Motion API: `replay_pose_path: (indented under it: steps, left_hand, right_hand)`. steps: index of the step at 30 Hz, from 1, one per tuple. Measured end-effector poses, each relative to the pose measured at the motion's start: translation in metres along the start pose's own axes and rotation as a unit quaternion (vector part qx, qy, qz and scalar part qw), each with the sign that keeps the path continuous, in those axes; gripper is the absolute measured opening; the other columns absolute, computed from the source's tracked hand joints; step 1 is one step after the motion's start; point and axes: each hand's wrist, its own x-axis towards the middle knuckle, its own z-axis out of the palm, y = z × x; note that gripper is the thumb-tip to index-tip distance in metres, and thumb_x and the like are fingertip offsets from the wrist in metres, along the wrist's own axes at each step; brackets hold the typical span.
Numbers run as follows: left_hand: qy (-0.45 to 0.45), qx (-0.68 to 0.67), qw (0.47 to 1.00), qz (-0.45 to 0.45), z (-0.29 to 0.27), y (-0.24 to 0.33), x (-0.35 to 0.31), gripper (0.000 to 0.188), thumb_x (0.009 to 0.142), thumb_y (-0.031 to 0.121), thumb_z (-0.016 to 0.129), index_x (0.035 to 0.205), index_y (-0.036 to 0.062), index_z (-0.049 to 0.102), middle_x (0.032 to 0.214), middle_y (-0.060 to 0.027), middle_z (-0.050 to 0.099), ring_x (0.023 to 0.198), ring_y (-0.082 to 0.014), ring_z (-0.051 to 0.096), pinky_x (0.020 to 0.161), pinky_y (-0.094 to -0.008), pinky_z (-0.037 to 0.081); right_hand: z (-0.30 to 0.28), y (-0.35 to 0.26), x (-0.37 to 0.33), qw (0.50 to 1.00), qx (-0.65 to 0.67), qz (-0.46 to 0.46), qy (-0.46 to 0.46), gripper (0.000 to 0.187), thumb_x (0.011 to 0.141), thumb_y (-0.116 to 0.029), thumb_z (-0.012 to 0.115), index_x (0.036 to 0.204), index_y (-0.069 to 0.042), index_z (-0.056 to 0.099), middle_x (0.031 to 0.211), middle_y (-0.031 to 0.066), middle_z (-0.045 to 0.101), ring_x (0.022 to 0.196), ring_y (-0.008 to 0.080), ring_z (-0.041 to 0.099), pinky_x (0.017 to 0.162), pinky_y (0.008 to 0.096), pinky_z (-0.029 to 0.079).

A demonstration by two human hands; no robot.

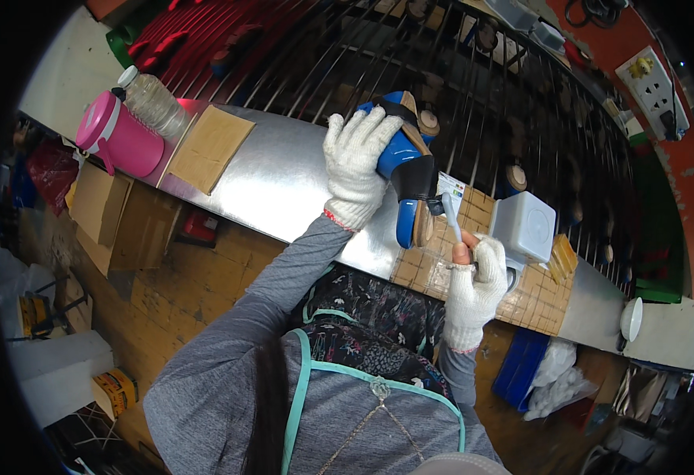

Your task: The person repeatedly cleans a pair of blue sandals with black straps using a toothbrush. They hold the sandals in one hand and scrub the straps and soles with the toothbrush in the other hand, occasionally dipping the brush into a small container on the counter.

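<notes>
My left hand (pixel 355 166), in a white knitted glove, is wrapped over a blue shoe last (pixel 400 150) and holds it tilted above the metal bench edge. Wide black straps (pixel 416 179) cross the last, and a tan sole (pixel 424 226) runs along its right side. My right hand (pixel 477 285), gloved with bare fingertips showing, pinches the pale handle of a small brush (pixel 451 215). The brush's dark head is close beside the lower strap and sole; whether it touches them I cannot tell. Under the brush lies a tan grid-lined sheet (pixel 474 218).
A white plastic container (pixel 526 226) stands right of my right hand, near a yellowish block (pixel 562 259). Leftward are a brown cardboard piece (pixel 211 149), a pink jug (pixel 129 136) and a clear bottle (pixel 157 107). Beyond the bench, a rack of metal rods (pixel 299 71) carries several lasts.
</notes>
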Motion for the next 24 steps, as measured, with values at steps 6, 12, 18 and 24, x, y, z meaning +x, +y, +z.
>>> replay_pose_path:
  steps: [6, 12, 18, 24]
  left_hand:
    - [-0.006, -0.001, 1.000, 0.000, 0.003, -0.004, 0.001, 0.053, 0.069, 0.010, 0.080, 0.120, 0.0149, 0.070, 0.122, -0.0134, 0.069, 0.115, -0.0355, 0.064, 0.110, -0.0552, 0.036]
    - [-0.090, -0.009, 0.995, -0.038, 0.003, 0.003, -0.005, 0.053, 0.072, 0.018, 0.082, 0.123, 0.0147, 0.067, 0.122, -0.0104, 0.070, 0.119, -0.0281, 0.064, 0.110, -0.0498, 0.036]
    - [-0.233, -0.053, 0.966, -0.097, -0.003, 0.016, 0.001, 0.048, 0.079, 0.028, 0.080, 0.124, 0.0172, 0.066, 0.118, -0.0065, 0.072, 0.113, -0.0232, 0.067, 0.103, -0.0414, 0.047]
    - [-0.431, -0.083, 0.880, -0.182, -0.021, 0.032, 0.015, 0.071, 0.063, 0.017, 0.092, 0.128, 0.0172, 0.063, 0.110, -0.0094, 0.074, 0.106, -0.0282, 0.069, 0.095, -0.0378, 0.055]
  right_hand:
    - [-0.003, 0.007, 0.007, 0.996, -0.039, -0.085, -0.007, 0.014, 0.092, -0.008, 0.070, 0.100, 0.004, 0.069, 0.092, 0.0044, 0.055, 0.074, 0.0100, 0.051, 0.065, 0.0246, 0.041]
    - [-0.008, 0.009, 0.007, 0.999, 0.013, -0.033, -0.025, 0.019, 0.087, -0.010, 0.074, 0.101, 0.002, 0.073, 0.095, 0.0102, 0.062, 0.086, 0.0196, 0.059, 0.076, 0.0299, 0.047]
    - [-0.012, 0.009, 0.021, 0.996, 0.003, -0.094, -0.004, 0.018, 0.085, -0.007, 0.075, 0.102, 0.000, 0.075, 0.096, 0.0090, 0.065, 0.087, 0.0204, 0.060, 0.074, 0.0299, 0.048]
    - [-0.019, 0.007, 0.044, 0.992, 0.026, -0.121, -0.027, 0.018, 0.083, -0.006, 0.077, 0.100, -0.002, 0.075, 0.097, 0.0091, 0.066, 0.090, 0.0211, 0.062, 0.076, 0.0301, 0.049]
